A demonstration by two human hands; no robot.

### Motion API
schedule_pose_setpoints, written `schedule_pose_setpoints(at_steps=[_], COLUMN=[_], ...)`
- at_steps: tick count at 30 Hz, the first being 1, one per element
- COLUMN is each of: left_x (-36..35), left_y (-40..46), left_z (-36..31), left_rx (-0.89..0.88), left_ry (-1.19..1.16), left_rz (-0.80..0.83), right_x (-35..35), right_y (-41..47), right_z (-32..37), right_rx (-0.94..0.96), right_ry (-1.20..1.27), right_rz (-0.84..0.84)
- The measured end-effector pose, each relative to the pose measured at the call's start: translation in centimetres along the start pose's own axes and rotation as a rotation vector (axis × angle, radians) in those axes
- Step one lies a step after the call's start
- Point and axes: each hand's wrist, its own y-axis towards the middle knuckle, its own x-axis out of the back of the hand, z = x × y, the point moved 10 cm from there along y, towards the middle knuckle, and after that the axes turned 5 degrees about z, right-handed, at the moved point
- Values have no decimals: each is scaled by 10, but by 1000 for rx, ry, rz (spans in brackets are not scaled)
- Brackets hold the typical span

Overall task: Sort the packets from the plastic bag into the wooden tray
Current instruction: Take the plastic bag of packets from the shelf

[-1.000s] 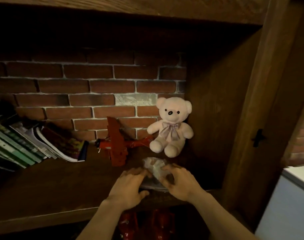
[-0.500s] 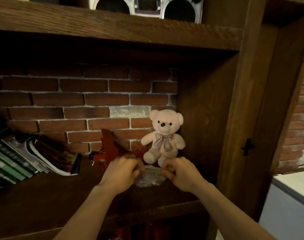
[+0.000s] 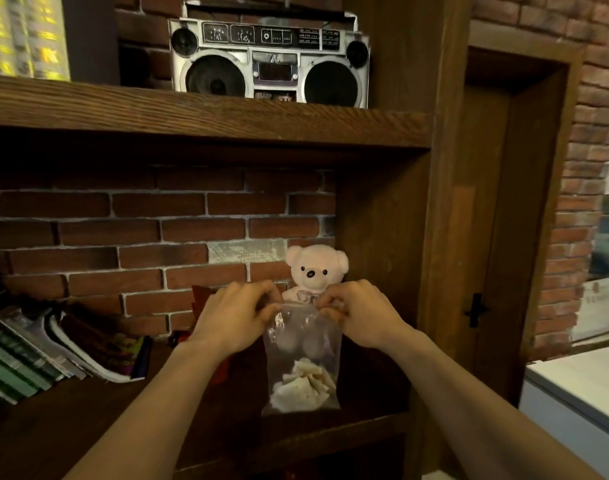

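A clear plastic bag (image 3: 301, 344) hangs upright in front of the wooden shelf, held at its top edge by both hands. My left hand (image 3: 235, 315) pinches the bag's top left corner. My right hand (image 3: 360, 311) pinches the top right corner. Several pale packets (image 3: 303, 384) lie bunched at the bottom of the bag. No wooden tray is in view.
A pink teddy bear (image 3: 315, 270) sits behind the bag against the brick wall. A red toy (image 3: 200, 297) stands partly hidden behind my left hand. Leaning books (image 3: 50, 348) fill the shelf's left. A boombox (image 3: 270, 62) stands on the upper shelf. A white counter (image 3: 583, 382) is at right.
Both hands have lifted the bag off the shelf board, and it now hangs upright by its top edge. The camera has tilted up, bringing the boombox into view.
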Motion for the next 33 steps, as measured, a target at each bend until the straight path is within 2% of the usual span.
schedule_pose_setpoints(at_steps=[10, 16, 24, 33], left_x=[-41, -82, -89, -92], left_y=[12, -1, -38, -145], left_z=[-23, -87, -254, -539], left_rx=[-68, -142, -342, -592], left_ry=[-86, -197, -315, -462], left_rz=[44, 139, 235, 304], right_x=[-2, 12, 105, 258], right_y=[-35, -104, -257, -540], right_z=[-38, -71, -114, -147], right_rx=[-140, -249, -440, -736], right_ry=[4, -24, -82, -204], right_rz=[36, 74, 18, -164])
